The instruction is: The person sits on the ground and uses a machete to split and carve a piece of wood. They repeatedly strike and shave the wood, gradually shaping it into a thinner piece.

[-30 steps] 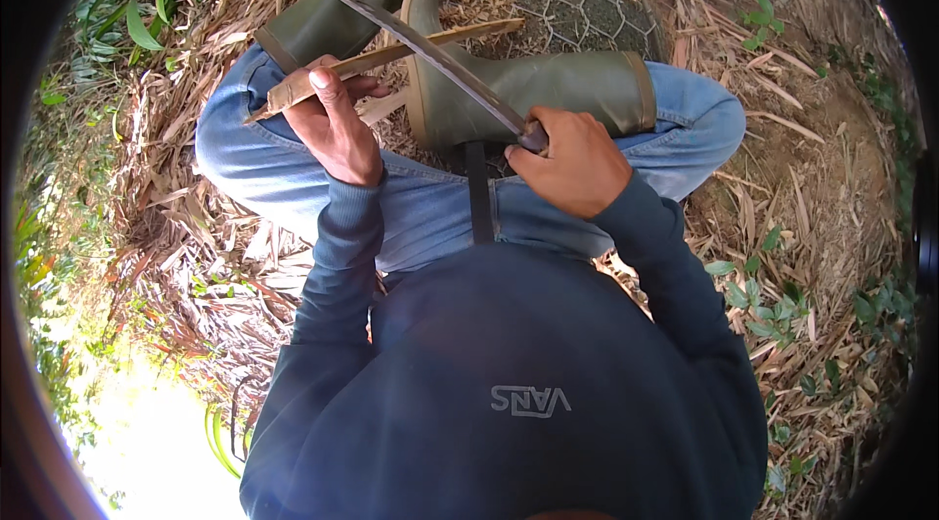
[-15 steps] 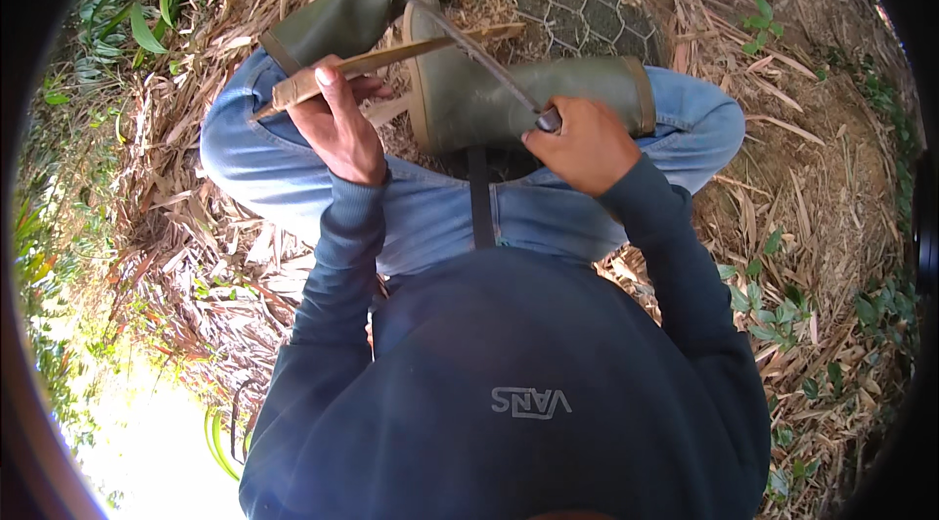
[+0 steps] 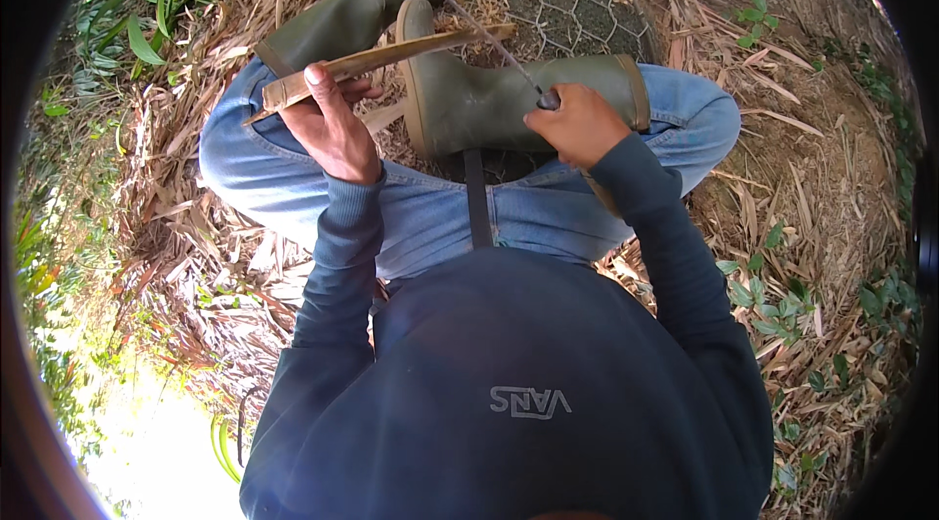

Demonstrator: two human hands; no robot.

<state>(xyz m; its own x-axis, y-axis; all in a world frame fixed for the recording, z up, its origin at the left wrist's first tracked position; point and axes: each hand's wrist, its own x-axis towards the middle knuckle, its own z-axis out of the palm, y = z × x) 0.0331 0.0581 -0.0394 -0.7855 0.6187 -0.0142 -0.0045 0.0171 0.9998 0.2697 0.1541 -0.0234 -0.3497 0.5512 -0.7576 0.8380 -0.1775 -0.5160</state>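
My left hand (image 3: 337,129) is closed around the near end of a split strip of wood, perhaps bamboo (image 3: 401,51), with the thumb laid along its top. The strip slants up to the right over the boots and narrows toward its far tip. In my right hand (image 3: 584,126) is the dark handle of a long-bladed knife, its thin blade (image 3: 515,65) pointing up and to the left. Near the strip's far tip the blade crosses it in view; whether they touch, I cannot tell.
My crossed legs wear blue jeans (image 3: 264,163) and green rubber boots (image 3: 509,94). Beyond the boots lies a dark mound under hexagonal wire mesh (image 3: 577,6), with shavings beside it. Dry leaf litter (image 3: 773,187) surrounds me, and green plants (image 3: 147,36) grow at the left.
The knife has shifted slightly, its blade now seen thinner and its tip farther right along the boot. My left hand and the wood strip have barely moved.
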